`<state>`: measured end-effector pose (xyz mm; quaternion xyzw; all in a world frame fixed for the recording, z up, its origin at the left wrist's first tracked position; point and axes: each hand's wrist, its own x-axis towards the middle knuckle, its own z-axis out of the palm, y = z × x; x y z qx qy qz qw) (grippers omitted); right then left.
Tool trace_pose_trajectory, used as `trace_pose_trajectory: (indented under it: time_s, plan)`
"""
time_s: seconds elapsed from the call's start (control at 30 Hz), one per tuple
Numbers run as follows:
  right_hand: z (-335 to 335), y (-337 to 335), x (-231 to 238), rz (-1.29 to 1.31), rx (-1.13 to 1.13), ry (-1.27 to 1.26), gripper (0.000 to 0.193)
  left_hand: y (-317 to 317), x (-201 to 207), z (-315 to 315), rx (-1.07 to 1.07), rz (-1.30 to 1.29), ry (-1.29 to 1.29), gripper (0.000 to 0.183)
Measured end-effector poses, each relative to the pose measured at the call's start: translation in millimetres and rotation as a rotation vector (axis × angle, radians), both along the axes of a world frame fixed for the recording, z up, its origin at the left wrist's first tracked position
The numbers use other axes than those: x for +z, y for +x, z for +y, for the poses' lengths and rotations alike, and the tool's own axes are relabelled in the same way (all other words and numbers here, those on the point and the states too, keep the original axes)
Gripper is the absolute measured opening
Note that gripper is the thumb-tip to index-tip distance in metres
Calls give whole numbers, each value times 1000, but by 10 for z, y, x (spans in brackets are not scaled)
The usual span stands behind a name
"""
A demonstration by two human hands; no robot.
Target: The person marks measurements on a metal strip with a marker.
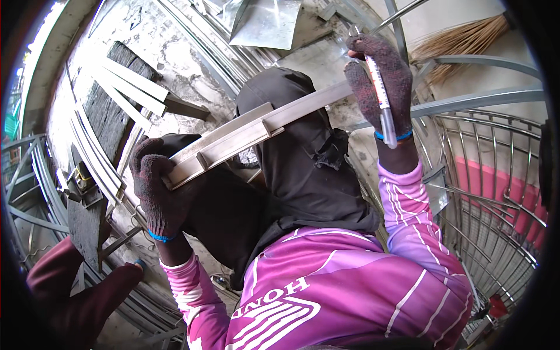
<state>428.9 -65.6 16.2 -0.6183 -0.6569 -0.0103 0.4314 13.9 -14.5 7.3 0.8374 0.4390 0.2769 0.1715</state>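
Nearest my head camera: purple-and-pink jersey (356,280) with white stripes, and beyond it dark-clothed knees (291,186). Metal piece (306,106) lies over the knees, sloping up to the right; two long flat bars, short cross tabs between them.

Left hand (156,189), in a dark knit glove with blue cuff edge: grip closed on the metal piece's left end. Right hand (388,81), gloved alike: grip closed around a white marker (379,87), its clear end pointing down towards the wrist. The piece's right end reaches the right glove; I cannot tell whether they touch.

Further out, left: pale metal strips (140,98) across a dark wooden plank (108,119); lower left, another person's maroon-clothed legs (105,291). Right: wire rack (496,119) with pink panel (478,181) behind. Farthest: sheet metal (268,26) at top, broom (464,44) upper right.
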Motion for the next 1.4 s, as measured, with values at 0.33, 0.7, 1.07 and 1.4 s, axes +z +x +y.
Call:
trace_pose_trajectory:
  time_s: [0.33,0.7,1.07,1.4]
  plan:
    - [2,-736,127,-141,415,-86,49,133,58,26,30,-44,34,55]
    - [25,-764,53,-151,489,-139,45,-114,60,51,-19,-55,-45,52]
    - [29,-760,178,-114,491,-207,52,-194,-10,80,-85,-128,-114,49]
    - [69,68,18,251,148,-277,56,-179,-42,64,-56,-145,-83,49]
